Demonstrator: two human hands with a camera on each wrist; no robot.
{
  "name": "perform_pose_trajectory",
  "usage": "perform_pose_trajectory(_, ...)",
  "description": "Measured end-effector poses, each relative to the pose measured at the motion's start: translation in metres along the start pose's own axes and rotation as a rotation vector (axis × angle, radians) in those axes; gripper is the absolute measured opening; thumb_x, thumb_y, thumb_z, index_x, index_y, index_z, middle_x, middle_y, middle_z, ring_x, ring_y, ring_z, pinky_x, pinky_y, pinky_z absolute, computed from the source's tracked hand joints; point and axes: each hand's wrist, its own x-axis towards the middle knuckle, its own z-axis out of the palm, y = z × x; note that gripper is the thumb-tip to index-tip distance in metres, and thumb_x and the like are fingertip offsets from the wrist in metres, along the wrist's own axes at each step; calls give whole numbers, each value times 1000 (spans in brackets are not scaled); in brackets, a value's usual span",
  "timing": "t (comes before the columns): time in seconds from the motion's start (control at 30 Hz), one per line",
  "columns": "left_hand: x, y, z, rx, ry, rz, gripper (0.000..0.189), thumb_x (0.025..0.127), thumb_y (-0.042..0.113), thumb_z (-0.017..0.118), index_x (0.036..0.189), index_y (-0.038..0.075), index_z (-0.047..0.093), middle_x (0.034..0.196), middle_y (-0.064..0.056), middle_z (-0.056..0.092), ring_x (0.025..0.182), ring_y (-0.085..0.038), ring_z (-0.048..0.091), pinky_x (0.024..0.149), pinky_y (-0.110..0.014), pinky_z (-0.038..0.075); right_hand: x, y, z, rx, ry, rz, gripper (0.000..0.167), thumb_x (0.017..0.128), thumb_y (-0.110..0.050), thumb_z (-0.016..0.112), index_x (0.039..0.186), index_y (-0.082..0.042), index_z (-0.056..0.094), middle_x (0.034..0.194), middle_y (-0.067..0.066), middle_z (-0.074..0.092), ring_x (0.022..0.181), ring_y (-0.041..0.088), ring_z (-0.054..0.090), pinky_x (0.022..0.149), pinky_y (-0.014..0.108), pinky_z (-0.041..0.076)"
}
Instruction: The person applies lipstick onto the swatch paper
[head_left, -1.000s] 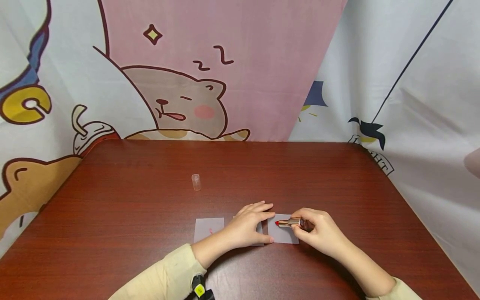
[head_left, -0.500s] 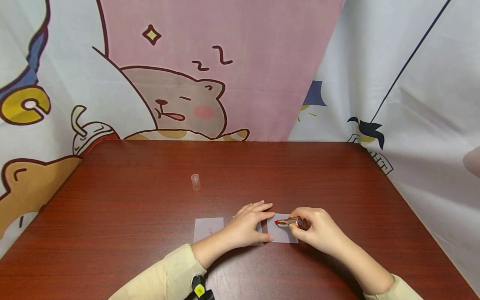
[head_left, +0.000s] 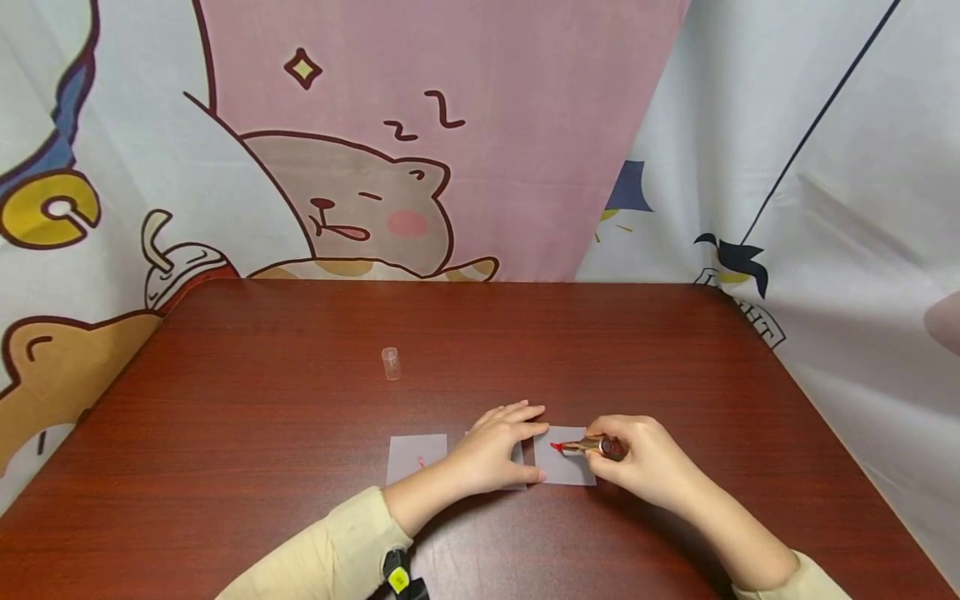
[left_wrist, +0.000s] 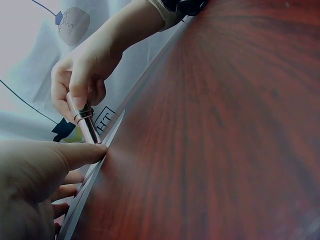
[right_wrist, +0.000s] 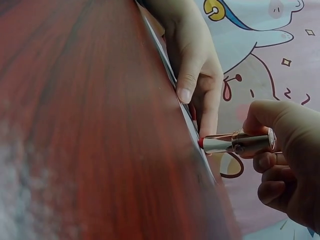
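My right hand (head_left: 641, 458) pinches a lipstick (head_left: 588, 447) with a shiny metallic tube between thumb and fingers. In the right wrist view its red tip (right_wrist: 201, 143) meets the paper surface. Under that tip, the right-hand square of pale paper (head_left: 566, 472) bears a short red mark. My left hand (head_left: 491, 454) lies with fingers spread over a middle paper, mostly hidden beneath it, and its thumb and index fingertips touch the left edge of the right-hand paper. Left of that hand, another paper square (head_left: 408, 454) carries a small red mark, partly covered by the forearm.
A clear plastic cap (head_left: 392, 364) stands on the brown wooden table (head_left: 300, 350), beyond the papers and to the left. Behind the table hangs a curtain (head_left: 540, 125) with cartoon prints.
The lipstick and right hand have shifted slightly right, and a short red stroke now shows on the right-hand paper. My left hand has stayed in place.
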Motion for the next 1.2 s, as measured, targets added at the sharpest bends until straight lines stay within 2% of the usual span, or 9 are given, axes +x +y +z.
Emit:
perform_pose_trajectory(0.87, 0, 0, 1, 8, -5, -6, 60, 80, 35, 76, 133, 13, 58, 146, 0, 44, 139, -17, 29, 111, -42, 22, -16, 0, -11, 4, -6, 36, 26, 68, -2, 76, 80, -23, 66, 63, -21, 46, 52, -3, 38, 43, 18, 33)
perform_pose_trajectory(1.2, 0, 0, 1, 13, -5, -4, 60, 80, 35, 76, 133, 13, 58, 146, -1, 44, 139, -18, 29, 111, -42, 23, -15, 2, -11, 11, 8, 12, 26, 69, 0, 74, 82, -22, 67, 67, -21, 49, 54, -3, 41, 45, 14, 34)
